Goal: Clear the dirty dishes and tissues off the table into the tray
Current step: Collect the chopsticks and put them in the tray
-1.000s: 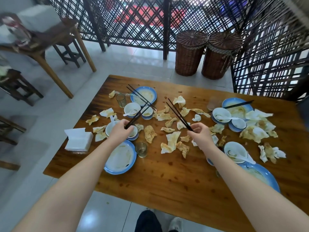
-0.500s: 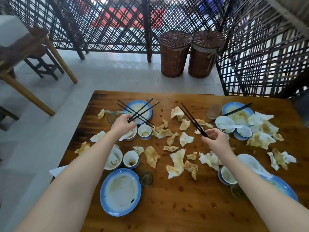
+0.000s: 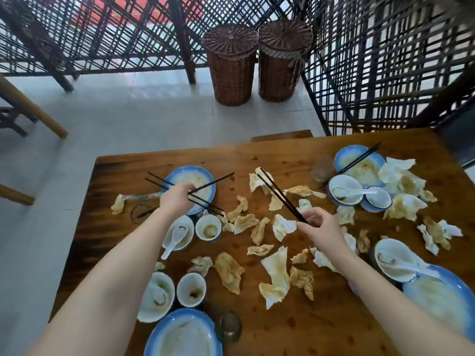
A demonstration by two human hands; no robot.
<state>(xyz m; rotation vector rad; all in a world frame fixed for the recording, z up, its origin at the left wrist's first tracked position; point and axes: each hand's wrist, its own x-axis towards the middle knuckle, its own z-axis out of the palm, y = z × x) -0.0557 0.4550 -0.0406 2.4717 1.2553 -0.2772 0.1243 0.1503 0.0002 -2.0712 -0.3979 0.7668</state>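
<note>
Compared with half a second back, the view has crept in closer. The left hand (image 3: 177,199) has slid further out, so it now sits over the near-left rim of the blue plate (image 3: 191,167) instead of just short of it. The right hand (image 3: 321,228) has barely budged relative to the mess around it.

Going left to right: a loose pair (image 3: 158,178) of black chopsticks lies across that plate, long axis running far-left to near-right. It passes under the left hand, and I can't tell if the fingers touch it. The left grip is curled round the held pair (image 3: 213,182), which pokes out to the right and away, tips just past the plate's right rim.

The middle of the table (image 3: 308,325) is littered with crumpled, stained tissues (image 3: 276,276). Over them, the right grip pinches the right pair (image 3: 280,194) by its near end, with the tips pointing away and to the left.

Far right, a third pair (image 3: 359,158) rests on another blue plate (image 3: 341,155), slanting near-left to far-right.
</note>
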